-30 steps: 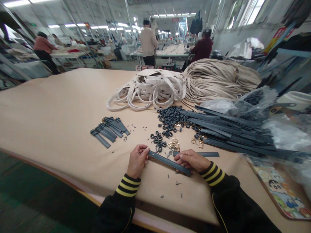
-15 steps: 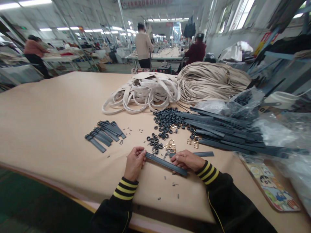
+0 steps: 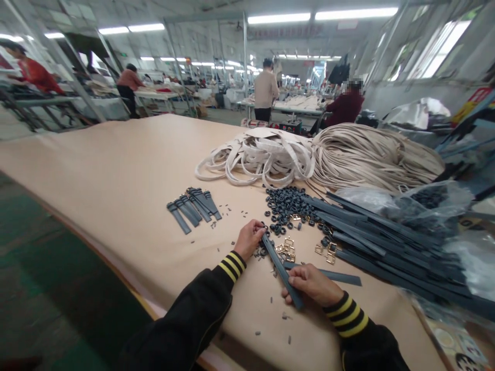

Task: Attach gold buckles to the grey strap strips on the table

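Note:
A dark blue-grey strap point(image 3: 279, 268) slants between my two hands above the table. My left hand point(image 3: 250, 238) pinches its upper end, close to the small dark loops point(image 3: 288, 203). Near the lower end, the fingers of my right hand point(image 3: 314, 284) are closed on the same strap. Another dark strap point(image 3: 344, 277) lies flat behind my right hand. Gold buckles point(image 3: 285, 251) rest on the table between the hands and the loop pile. Finished-looking short straps with buckles point(image 3: 193, 207) lie in a fanned group at the left.
Pale looped straps point(image 3: 257, 157) and a big coiled beige bundle point(image 3: 371, 154) lie at the back. Long dark strips point(image 3: 394, 242) and plastic bags point(image 3: 436, 201) fill the right. Tiny dark bits point(image 3: 289, 340) are scattered near the front edge. Several people stand or sit farther off.
The view has turned left, so the scene sits farther right. The held strap is steeper, with my left hand at the small loops and my right hand nearer the front.

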Demonstrator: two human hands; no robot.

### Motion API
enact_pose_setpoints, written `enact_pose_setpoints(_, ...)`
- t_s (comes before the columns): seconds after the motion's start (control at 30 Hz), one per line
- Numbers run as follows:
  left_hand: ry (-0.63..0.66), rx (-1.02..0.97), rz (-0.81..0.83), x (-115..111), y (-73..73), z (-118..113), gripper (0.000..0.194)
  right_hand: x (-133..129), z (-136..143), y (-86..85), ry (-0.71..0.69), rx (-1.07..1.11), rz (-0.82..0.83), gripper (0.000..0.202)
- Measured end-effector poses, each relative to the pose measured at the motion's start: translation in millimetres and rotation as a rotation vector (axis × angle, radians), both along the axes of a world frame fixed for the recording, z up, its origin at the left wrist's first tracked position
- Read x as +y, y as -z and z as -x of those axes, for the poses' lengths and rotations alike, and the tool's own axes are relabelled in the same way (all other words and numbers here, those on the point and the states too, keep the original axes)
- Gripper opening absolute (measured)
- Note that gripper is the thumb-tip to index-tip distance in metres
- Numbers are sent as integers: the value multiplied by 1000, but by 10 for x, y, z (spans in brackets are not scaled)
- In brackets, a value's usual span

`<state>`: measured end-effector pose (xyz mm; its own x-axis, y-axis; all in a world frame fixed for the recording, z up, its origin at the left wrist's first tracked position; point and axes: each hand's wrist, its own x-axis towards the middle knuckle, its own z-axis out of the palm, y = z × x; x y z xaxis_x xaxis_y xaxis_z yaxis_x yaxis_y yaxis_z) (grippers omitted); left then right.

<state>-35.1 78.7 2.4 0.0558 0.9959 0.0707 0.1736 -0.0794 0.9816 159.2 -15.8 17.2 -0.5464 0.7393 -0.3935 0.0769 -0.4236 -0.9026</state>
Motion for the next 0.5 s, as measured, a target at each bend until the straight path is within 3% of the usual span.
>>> enact_pose_setpoints(0.5, 26, -36, 6, -43, 14, 37, 15, -3, 15, -36, 29, -16, 13, 39)
